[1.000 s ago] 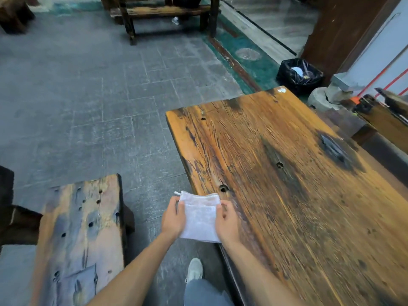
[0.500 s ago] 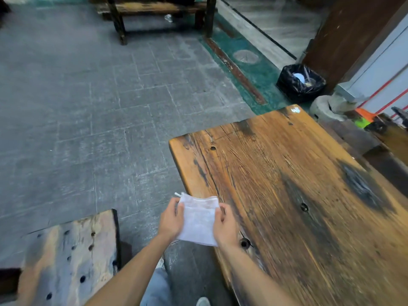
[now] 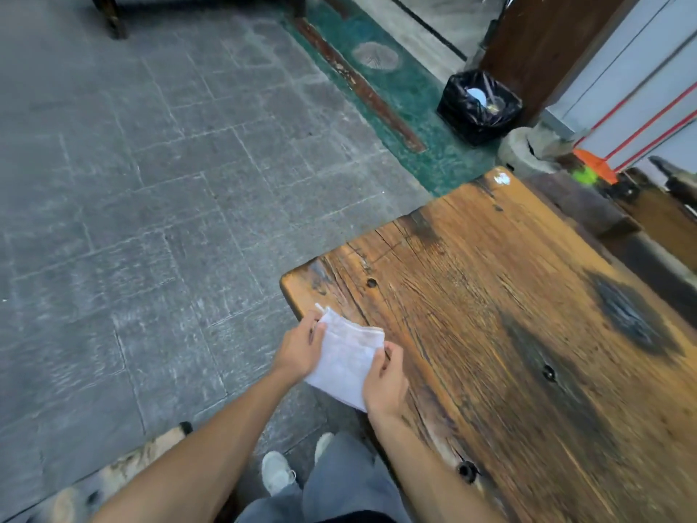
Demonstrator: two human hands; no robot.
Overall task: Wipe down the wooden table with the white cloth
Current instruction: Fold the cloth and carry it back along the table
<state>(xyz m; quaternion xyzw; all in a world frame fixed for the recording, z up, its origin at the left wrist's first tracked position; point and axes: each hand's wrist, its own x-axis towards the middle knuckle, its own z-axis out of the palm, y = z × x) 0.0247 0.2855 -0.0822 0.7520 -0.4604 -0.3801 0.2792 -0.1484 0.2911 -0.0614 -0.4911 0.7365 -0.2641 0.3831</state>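
Both forearms are bare from the lower edge of the view to the wrists, with no sleeve, watch or ring showing on the left hand (image 3: 300,347) or the right hand (image 3: 385,383). The person wears loose grey-blue trousers (image 3: 339,481) and pale, off-white sneakers (image 3: 277,471).

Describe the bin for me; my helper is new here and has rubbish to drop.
Start at the wooden table and look past its far corner to the dark wooden pillar. The bin sits on the floor at its foot, beside the green strip. It is the only black, bag-lined box there.
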